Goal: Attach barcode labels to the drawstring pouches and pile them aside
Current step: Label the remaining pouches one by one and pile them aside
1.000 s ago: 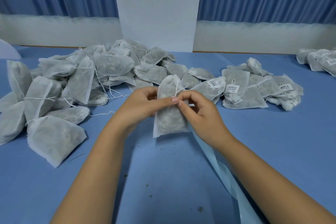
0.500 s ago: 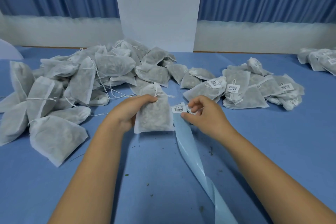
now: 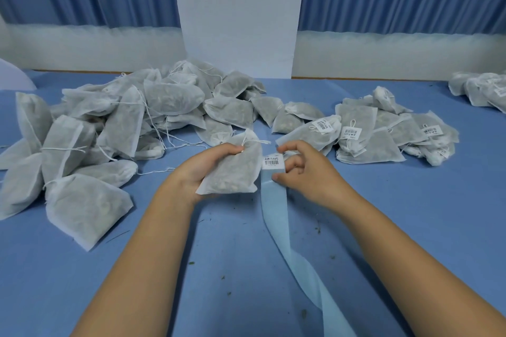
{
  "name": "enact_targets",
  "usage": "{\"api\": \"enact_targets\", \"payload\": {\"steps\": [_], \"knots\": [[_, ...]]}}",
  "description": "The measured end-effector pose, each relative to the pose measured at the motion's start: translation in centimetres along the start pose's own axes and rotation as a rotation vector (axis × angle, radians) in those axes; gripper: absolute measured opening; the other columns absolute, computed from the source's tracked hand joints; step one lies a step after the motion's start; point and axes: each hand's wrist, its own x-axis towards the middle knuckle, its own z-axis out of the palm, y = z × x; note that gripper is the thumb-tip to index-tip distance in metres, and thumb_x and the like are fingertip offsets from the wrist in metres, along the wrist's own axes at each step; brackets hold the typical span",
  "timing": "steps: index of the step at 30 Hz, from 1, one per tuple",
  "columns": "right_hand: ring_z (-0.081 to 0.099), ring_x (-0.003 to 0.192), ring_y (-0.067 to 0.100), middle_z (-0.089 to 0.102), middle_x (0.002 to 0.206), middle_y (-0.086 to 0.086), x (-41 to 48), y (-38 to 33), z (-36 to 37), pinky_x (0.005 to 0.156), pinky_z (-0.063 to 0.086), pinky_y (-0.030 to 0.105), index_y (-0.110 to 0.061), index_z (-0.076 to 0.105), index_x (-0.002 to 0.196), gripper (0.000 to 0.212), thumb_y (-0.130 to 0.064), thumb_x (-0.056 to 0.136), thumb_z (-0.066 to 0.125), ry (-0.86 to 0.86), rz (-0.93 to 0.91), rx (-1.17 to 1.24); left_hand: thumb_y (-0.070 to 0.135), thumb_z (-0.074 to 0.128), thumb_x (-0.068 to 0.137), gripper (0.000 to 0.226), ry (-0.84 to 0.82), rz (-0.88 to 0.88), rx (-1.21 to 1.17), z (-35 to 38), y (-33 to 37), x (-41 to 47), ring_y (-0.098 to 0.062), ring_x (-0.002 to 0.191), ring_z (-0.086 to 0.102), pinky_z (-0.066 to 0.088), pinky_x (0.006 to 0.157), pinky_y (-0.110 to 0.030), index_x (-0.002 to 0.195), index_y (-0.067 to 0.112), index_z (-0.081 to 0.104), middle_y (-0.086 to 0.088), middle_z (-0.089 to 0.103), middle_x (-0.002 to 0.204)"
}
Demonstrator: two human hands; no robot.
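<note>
Gauzy pouch [image 3: 232, 172] gripped in left fingers [image 3: 237, 148] | right fingers [image 3: 279, 178] pinch glossy blue label strip [image 3: 273, 200]

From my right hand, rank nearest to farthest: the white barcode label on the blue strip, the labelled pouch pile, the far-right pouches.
1. White barcode label, at the fingers.
2. Labelled pouch pile, right of it.
3. Far-right pouches, back corner.
</note>
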Motion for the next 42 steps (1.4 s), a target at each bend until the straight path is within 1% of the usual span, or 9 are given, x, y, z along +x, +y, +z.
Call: {"api": "enact_targets", "payload": {"steps": [7, 11, 16, 20, 24, 30, 34, 37, 42], "knots": [[0.054, 0.058, 0.009, 0.062, 0.069, -0.015, -0.42, -0.46, -0.46, 0.063, 0.047, 0.023, -0.021, 0.055, 0.117, 0.046, -0.003, 0.081, 0.076, -0.187, -0.061, -0.012, 0.023, 0.067, 0.073, 0.048, -0.006, 0.019, -0.011, 0.43, -0.34, -0.04, -0.013, 0.068, 0.068, 0.051, 0.048, -0.021, 0.12, 0.014, 0.064, -0.006, 0.063, 0.115], [0.061, 0.064, 0.009, 0.07, 0.079, -0.012, -0.41, -0.68, -0.36, 0.064, 0.05, 0.029, -0.021, 0.062, 0.11, 0.037, -0.013, 0.079, 0.079, -0.139, -0.046, 0.049, 0.022, 0.069, 0.07, 0.035, 0.008, 0.002, -0.011, 0.39, -0.25, -0.14, -0.013, 0.06, 0.068, 0.053, 0.049, -0.022, 0.104, 0.014, 0.069, -0.002, 0.07, 0.086], [0.058, 0.067, 0.014, 0.068, 0.08, -0.004, -0.18, -0.27, -0.14, 0.07, 0.053, 0.029, -0.025, 0.067, 0.096, 0.018, -0.015, 0.084, 0.076, 0.002, -0.079, 0.065, 0.021, 0.069, 0.072, 0.048, -0.021, 0.002, -0.036, 0.18, -0.3, -0.13, -0.014, 0.067, 0.068, 0.054, 0.052, -0.023, 0.119, 0.014, 0.066, -0.005, 0.065, 0.108], [0.056, 0.062, 0.008, 0.065, 0.069, -0.012, -0.21, 0.02, 0.11, 0.066, 0.052, 0.024, -0.028, 0.066, 0.09, 0.025, -0.005, 0.084, 0.074, 0.069, -0.135, -0.001, 0.019, 0.066, 0.072, 0.029, -0.076, 0.029, -0.063, 0.32, -0.33, -0.33, -0.015, 0.061, 0.067, 0.051, 0.047, -0.021, 0.098, 0.012, 0.077, -0.005, 0.069, 0.097], [0.058, 0.066, 0.007, 0.068, 0.074, -0.01, -0.16, -0.02, 0.24, 0.069, 0.05, 0.015, -0.031, 0.07, 0.087, 0.025, -0.006, 0.084, 0.07, 0.166, -0.192, 0.013, 0.017, 0.065, 0.073, 0.035, -0.072, 0.048, -0.081, 0.49, -0.38, -0.38, -0.015, 0.059, 0.067, 0.051, 0.048, -0.021, 0.107, 0.011, 0.069, -0.006, 0.065, 0.104], [0.059, 0.062, 0.008, 0.068, 0.072, -0.004, -0.27, -0.19, 0.18, 0.067, 0.051, 0.02, -0.027, 0.066, 0.096, 0.026, -0.012, 0.079, 0.08, 0.056, -0.115, 0.156, 0.018, 0.065, 0.072, 0.041, -0.078, 0.049, -0.073, 0.54, -0.28, -0.17, -0.014, 0.076, 0.065, 0.055, 0.064, -0.022, 0.111, 0.009, 0.066, -0.007, 0.061, 0.11], [0.055, 0.067, 0.008, 0.064, 0.081, 0.0, -0.32, -0.55, 0.01, 0.072, 0.052, 0.017, -0.026, 0.069, 0.091, 0.027, -0.001, 0.083, 0.074, 0.042, -0.141, 0.097, 0.018, 0.063, 0.074, 0.027, -0.115, 0.044, -0.082, 0.67, -0.32, -0.35, -0.015, 0.063, 0.067, 0.052, 0.05, -0.021, 0.093, 0.008, 0.079, -0.01, 0.06, 0.119], [0.049, 0.06, 0.0, 0.056, 0.074, -0.005, -0.31, -0.65, -0.13, 0.065, 0.044, 0.01, -0.028, 0.07, 0.09, 0.029, 0.001, 0.085, 0.069, 0.062, -0.146, 0.015, 0.019, 0.062, 0.076, 0.03, -0.127, 0.018, -0.054, 1.0, -0.48, -0.34, -0.015, 0.056, 0.067, 0.05, 0.045, -0.019, 0.097, 0.005, 0.078, -0.01, 0.072, 0.102], [0.049, 0.06, -0.001, 0.056, 0.076, -0.008, -0.32, -0.49, 0.01, 0.065, 0.042, 0.007, -0.02, 0.07, 0.095, 0.024, 0.001, 0.084, 0.07, 0.145, -0.189, -0.023, 0.019, 0.065, 0.075, 0.043, -0.086, 0.028, -0.046, 0.82, -0.69, -0.07, -0.015, 0.057, 0.065, 0.05, 0.048, -0.02, 0.117, 0.009, 0.067, -0.011, 0.056, 0.125]]}}
